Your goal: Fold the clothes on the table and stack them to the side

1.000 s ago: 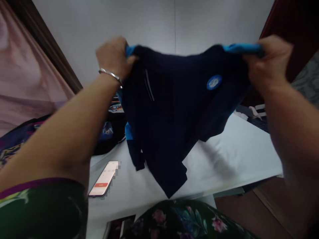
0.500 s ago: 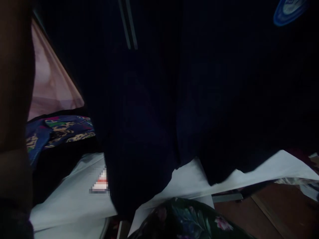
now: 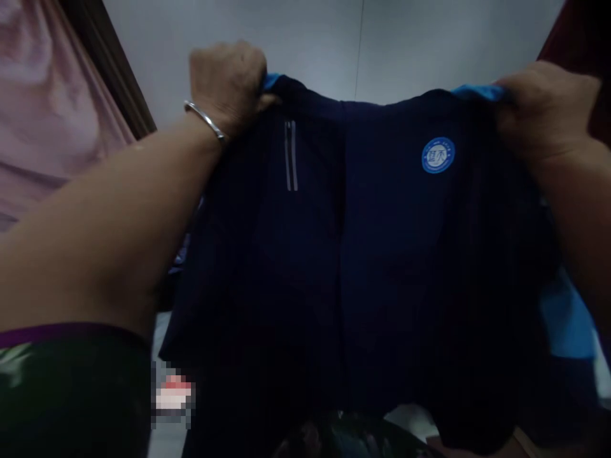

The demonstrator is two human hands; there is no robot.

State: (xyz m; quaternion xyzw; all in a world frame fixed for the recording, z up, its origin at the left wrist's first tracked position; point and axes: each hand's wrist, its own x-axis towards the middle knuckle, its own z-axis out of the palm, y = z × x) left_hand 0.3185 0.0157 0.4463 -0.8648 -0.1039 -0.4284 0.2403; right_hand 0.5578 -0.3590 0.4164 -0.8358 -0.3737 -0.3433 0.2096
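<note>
A dark navy jacket (image 3: 382, 254) with light blue parts hangs stretched out in front of me, held up by its top edge. My left hand (image 3: 229, 79), with a silver bracelet (image 3: 205, 119) at the wrist, is closed on the upper left corner. The upper right corner is gripped by my right hand (image 3: 547, 108), fingers wrapped round the light blue cloth. Two pale stripes (image 3: 291, 156) run down the left front, and a round blue and white badge (image 3: 438, 155) sits on the right. The jacket's lower folds are too dark to make out.
A pale wall (image 3: 310, 44) rises behind the jacket. Pink cloth (image 3: 38, 102) hangs at the left beside a dark strip. Below, a white surface (image 3: 167, 439) shows in part, and dark floral cloth (image 3: 363, 439) is at the bottom edge.
The jacket has risen and moved farther from me, so its top edge now shows. Both hands have come into view, gripping its upper corners, and the view has tilted up.
</note>
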